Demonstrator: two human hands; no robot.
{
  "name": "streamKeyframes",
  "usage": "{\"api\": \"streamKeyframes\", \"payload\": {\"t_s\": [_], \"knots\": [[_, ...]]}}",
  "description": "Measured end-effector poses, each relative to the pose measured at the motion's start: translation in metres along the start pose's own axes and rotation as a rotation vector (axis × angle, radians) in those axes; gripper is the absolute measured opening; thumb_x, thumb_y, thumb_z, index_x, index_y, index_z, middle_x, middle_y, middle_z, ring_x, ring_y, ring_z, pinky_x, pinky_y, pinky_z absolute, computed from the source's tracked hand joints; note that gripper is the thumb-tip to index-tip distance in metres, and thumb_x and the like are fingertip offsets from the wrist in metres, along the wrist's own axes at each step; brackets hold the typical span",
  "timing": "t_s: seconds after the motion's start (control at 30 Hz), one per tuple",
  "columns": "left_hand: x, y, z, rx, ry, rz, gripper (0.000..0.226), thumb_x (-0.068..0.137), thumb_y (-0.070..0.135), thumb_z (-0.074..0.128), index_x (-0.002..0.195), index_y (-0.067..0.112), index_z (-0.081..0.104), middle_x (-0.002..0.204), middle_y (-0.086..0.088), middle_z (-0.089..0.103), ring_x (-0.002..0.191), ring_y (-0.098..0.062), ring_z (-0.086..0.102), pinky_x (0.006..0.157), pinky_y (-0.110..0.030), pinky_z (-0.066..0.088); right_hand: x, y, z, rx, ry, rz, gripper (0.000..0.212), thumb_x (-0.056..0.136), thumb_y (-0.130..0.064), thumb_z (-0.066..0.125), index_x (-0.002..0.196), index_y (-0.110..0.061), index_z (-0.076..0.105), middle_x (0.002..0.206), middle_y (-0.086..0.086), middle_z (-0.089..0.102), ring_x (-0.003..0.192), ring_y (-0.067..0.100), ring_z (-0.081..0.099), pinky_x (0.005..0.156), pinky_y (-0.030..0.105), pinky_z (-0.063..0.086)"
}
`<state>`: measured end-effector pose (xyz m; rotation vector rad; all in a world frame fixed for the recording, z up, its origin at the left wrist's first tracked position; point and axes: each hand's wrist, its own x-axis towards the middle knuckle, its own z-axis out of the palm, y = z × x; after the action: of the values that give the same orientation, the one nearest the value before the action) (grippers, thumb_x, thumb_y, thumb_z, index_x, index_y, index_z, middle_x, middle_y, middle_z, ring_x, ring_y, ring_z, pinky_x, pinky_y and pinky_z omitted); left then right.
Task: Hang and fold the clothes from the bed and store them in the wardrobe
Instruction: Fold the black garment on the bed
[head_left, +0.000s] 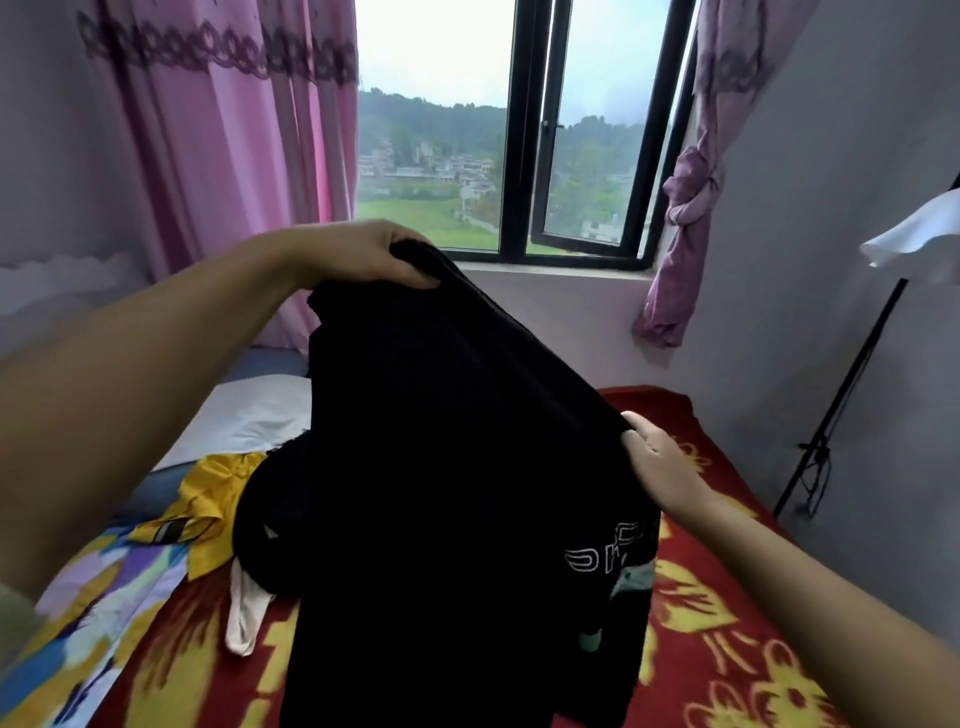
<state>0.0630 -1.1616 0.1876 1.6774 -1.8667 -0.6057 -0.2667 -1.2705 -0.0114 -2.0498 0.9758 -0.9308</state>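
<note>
Red-and-yellow patterned bed blanket (727, 597) below. Large black knit garment with white outline lettering (441, 467) held up over it, lower part draped on the bed. Left hand (363, 254) pinches top edge; right hand (660, 467) grips side edge. Advice: pull edges taut, find shoulders first.

Bare red blanket (727, 597) right; clothes pile (218, 499) left.
</note>
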Motion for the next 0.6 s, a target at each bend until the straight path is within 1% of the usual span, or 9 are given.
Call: {"api": "streamKeyframes", "payload": {"t_s": [0.1, 0.13, 0.2, 0.27, 0.3, 0.37, 0.4, 0.5, 0.6], "knots": [[-0.004, -0.016, -0.007, -0.053, 0.026, -0.039, 0.023, 0.073, 0.036, 0.073, 0.095, 0.029, 0.071, 0.087, 0.002, 0.074, 0.075, -0.014, 0.072, 0.059, -0.019, 0.054, -0.008, -0.003, 0.003, 0.03, -0.027, -0.156, 0.021, 0.093, -0.052, 0.04, 0.096, -0.042, 0.058, 0.08, -0.01, 0.066, 0.071, 0.006, 0.062, 0.06, 0.02, 0.044], [-0.005, -0.021, -0.01, -0.075, 0.035, -0.049, 0.03, 0.069, 0.038, 0.072, 0.096, 0.027, 0.071, 0.089, 0.0, 0.074, 0.076, -0.016, 0.072, 0.06, -0.02, 0.055, -0.011, -0.005, 0.004, 0.049, -0.091, -0.203, 0.022, 0.094, -0.054, 0.044, 0.104, -0.042, 0.059, 0.089, -0.011, 0.069, 0.08, 0.007, 0.066, 0.065, 0.021, 0.047], [-0.006, -0.03, -0.014, -0.115, 0.048, -0.047, 0.029, 0.069, 0.035, 0.071, 0.096, 0.026, 0.071, 0.091, -0.003, 0.074, 0.077, -0.016, 0.071, 0.062, -0.02, 0.055, -0.011, -0.009, 0.002, 0.114, -0.291, -0.196, 0.027, 0.094, -0.044, 0.057, 0.119, -0.035, 0.06, 0.106, -0.01, 0.07, 0.096, 0.01, 0.067, 0.071, 0.018, 0.051], [-0.007, -0.036, -0.016, -0.146, 0.044, -0.05, 0.024, 0.071, 0.03, 0.071, 0.094, 0.025, 0.073, 0.091, -0.003, 0.074, 0.077, -0.015, 0.071, 0.063, -0.019, 0.055, -0.006, -0.011, -0.007, 0.06, -0.54, -0.036, 0.02, 0.09, -0.03, 0.066, 0.11, -0.029, 0.067, 0.107, -0.007, 0.071, 0.101, 0.012, 0.067, 0.078, 0.018, 0.052], [-0.006, -0.037, -0.015, -0.146, 0.026, -0.05, 0.026, 0.069, 0.029, 0.071, 0.094, 0.023, 0.073, 0.091, -0.003, 0.074, 0.078, -0.016, 0.07, 0.065, -0.02, 0.055, -0.004, -0.009, -0.012, -0.001, -0.648, 0.069, 0.013, 0.089, -0.025, 0.068, 0.101, -0.023, 0.069, 0.102, -0.003, 0.072, 0.1, 0.018, 0.068, 0.081, 0.024, 0.054], [-0.005, -0.038, -0.011, -0.135, -0.038, -0.045, 0.034, 0.068, 0.028, 0.071, 0.1, 0.016, 0.071, 0.094, -0.006, 0.073, 0.081, -0.019, 0.069, 0.07, -0.022, 0.057, 0.002, -0.003, -0.023, -0.152, -0.76, 0.198, 0.013, 0.085, -0.015, 0.067, 0.093, -0.006, 0.066, 0.099, 0.011, 0.07, 0.1, 0.028, 0.067, 0.089, 0.037, 0.052], [-0.004, -0.037, -0.008, -0.135, -0.066, -0.047, 0.035, 0.068, 0.028, 0.071, 0.101, 0.014, 0.07, 0.094, -0.007, 0.072, 0.082, -0.019, 0.069, 0.07, -0.023, 0.057, 0.005, 0.0, -0.028, -0.226, -0.775, 0.225, 0.013, 0.084, -0.013, 0.066, 0.092, -0.002, 0.065, 0.099, 0.014, 0.069, 0.101, 0.03, 0.066, 0.091, 0.038, 0.051], [0.0, -0.037, 0.0, -0.163, -0.119, -0.054, 0.026, 0.07, 0.026, 0.071, 0.095, 0.018, 0.073, 0.09, -0.004, 0.073, 0.077, -0.015, 0.07, 0.065, -0.02, 0.055, 0.009, 0.004, -0.035, -0.337, -0.835, 0.278, 0.014, 0.086, -0.014, 0.067, 0.096, -0.005, 0.067, 0.103, 0.006, 0.07, 0.102, 0.019, 0.066, 0.093, 0.032, 0.05], [0.006, -0.043, -0.001, -0.184, -0.175, -0.065, 0.024, 0.068, 0.027, 0.073, 0.092, 0.021, 0.074, 0.088, -0.002, 0.074, 0.077, -0.013, 0.07, 0.066, -0.02, 0.055, 0.013, 0.004, -0.042, -0.416, -0.933, 0.298, 0.007, 0.089, -0.028, 0.068, 0.093, -0.023, 0.071, 0.098, -0.012, 0.072, 0.093, 0.002, 0.066, 0.088, 0.023, 0.049]]}}
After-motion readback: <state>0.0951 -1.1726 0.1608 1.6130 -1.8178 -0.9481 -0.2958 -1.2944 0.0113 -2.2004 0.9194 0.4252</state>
